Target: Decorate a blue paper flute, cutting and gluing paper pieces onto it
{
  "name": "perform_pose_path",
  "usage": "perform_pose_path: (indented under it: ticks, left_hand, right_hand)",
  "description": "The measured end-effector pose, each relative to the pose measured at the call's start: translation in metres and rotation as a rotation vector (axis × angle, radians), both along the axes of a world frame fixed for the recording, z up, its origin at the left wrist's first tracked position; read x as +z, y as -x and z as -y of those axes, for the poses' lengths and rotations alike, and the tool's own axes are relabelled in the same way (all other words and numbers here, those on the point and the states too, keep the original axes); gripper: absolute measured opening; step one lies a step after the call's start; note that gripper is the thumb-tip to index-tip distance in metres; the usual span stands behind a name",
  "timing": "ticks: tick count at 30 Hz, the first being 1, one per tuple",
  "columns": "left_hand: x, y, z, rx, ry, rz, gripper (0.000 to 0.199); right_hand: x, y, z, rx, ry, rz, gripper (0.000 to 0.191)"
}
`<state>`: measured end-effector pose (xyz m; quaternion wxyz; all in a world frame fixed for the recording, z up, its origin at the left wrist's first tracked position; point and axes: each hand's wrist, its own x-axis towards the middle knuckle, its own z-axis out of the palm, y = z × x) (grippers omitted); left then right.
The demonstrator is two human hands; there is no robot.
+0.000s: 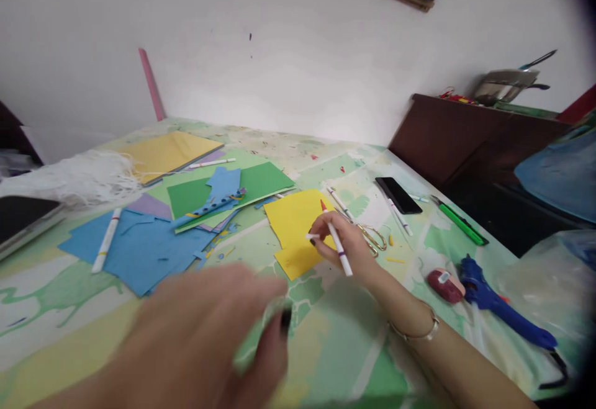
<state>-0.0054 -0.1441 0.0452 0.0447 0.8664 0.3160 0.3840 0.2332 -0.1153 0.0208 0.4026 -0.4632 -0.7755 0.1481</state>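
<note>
My right hand (347,238) is closed around a white marker (339,249) with a purple band, its reddish tip pointing up and away. A small white piece (311,236) shows at the fingertips; what it is I cannot make out. Under and beside this hand lies a yellow sheet (291,216) with a cut edge. Close to the camera, my left hand (218,334) is blurred, its fingers bent. Between its thumb and forefinger a gap shows the tablecloth, and I see nothing held there. Gold-handled scissors (372,236) lie partly hidden behind my right hand.
Blue sheets (144,251), a green sheet (265,179) and a blue paper piece with dots (212,207) lie left. On the right are a black phone (399,195), a green cutter (460,223), a pink-red object (446,285) and a blue glue gun (503,310).
</note>
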Motion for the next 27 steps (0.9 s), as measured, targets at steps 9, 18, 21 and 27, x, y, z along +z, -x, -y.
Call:
perform_pose_path:
  ticks: [9,18,21,27]
  left_hand:
    - [-0.026,-0.024,-0.049,-0.288,0.916,0.099,0.033]
    - [-0.035,-0.024,-0.050,-0.289,1.204,0.401,0.023]
    - [-0.035,-0.023,-0.052,-0.270,1.191,0.411,0.022]
    - [-0.036,-0.024,-0.052,-0.272,1.203,0.417,0.020]
  right_hand:
    - [-0.002,0.039,0.019,0.082,-0.020,-0.114,0.007]
    - [0.004,0.028,0.022,0.096,0.086,-0.327,0.029]
    - [0.000,0.023,0.022,0.071,0.138,-0.461,0.043]
    - [-0.002,0.022,0.022,0.071,0.307,-0.602,0.025]
